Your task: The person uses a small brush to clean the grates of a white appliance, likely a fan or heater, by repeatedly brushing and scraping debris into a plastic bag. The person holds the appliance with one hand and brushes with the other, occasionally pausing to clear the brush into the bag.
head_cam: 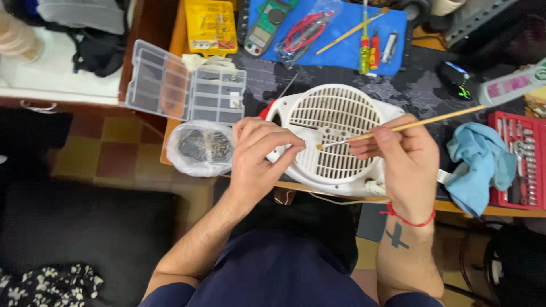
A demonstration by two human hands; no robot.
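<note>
Both hands (left (259, 156), right (401, 156)) work a thin brush (398, 128) on a white fan heater (333, 139).

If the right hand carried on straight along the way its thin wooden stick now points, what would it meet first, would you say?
The right hand aims its thin wooden stick leftward across the white round plastic fan grille. Its tip would likely meet the left hand fingertips first, though depth is unclear.

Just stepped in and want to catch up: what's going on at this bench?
A person sits at a cluttered workbench with a white fan heater lying grille-up. The left hand steadies its housing, while the right hand holds a thin wooden stick whose tip meets the grille centre. A clear parts organizer, blue cloth and red socket set lie around it.
</note>
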